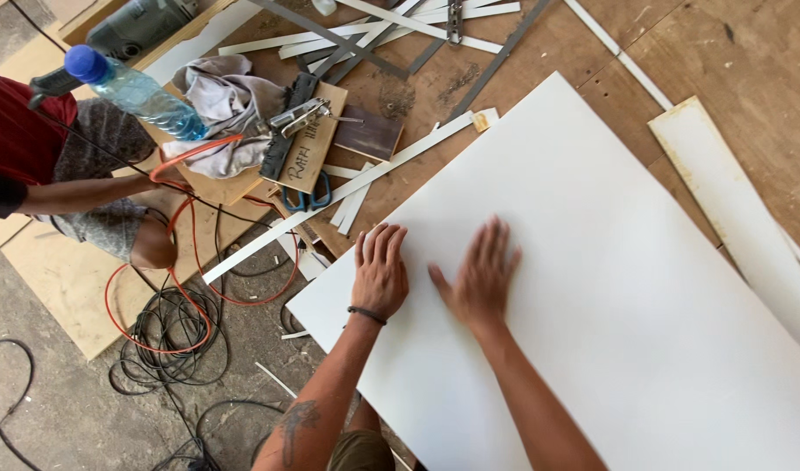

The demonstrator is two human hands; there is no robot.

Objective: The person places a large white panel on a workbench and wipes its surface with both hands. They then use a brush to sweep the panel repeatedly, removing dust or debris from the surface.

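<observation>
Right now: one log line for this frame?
left hand: flat on white panel | right hand: flat on panel, beside left | co-worker's arm: left, near orange cable

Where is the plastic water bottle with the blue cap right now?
In the head view, the water bottle lies at upper left, resting against the crumpled grey cloth, beside another person's red sleeve.

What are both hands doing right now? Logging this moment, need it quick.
Left hand: open, palm flat on the white panel, holding nothing.
Right hand: open, fingers spread, flat on the same panel, holding nothing.
</observation>
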